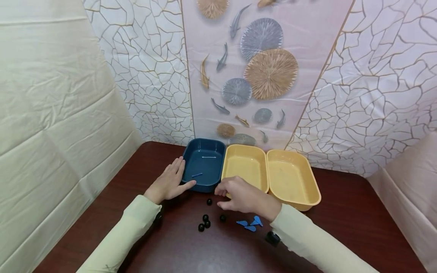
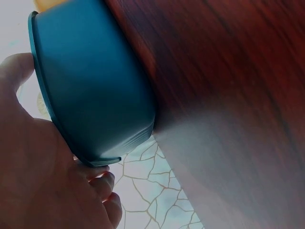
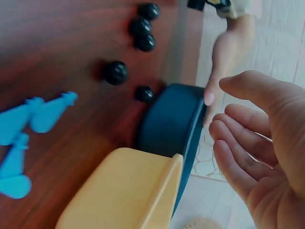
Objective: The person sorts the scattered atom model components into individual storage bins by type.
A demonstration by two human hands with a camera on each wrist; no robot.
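Note:
My left hand (image 1: 168, 182) rests on the left and front rim of a dark blue bin (image 1: 208, 165), fingers straight and thumb at the front edge. Inside that bin lie a thin white stick (image 1: 209, 157) and a short blue stick (image 1: 197, 175). Over the front of the middle yellow bin (image 1: 244, 167) hovers my right hand (image 1: 244, 195), fingers loosely bent and apart from the thumb. Nothing shows between them in the right wrist view. On the table below are several shiny black balls (image 3: 116, 72) and several flat blue drop-shaped pieces (image 3: 51, 112).
A second yellow bin (image 1: 290, 178) stands to the right, side by side with the others along the back of the dark wooden table (image 1: 184, 246). Behind them hangs a patterned cloth (image 1: 235, 121); pale cloth (image 1: 61, 125) closes off the left side.

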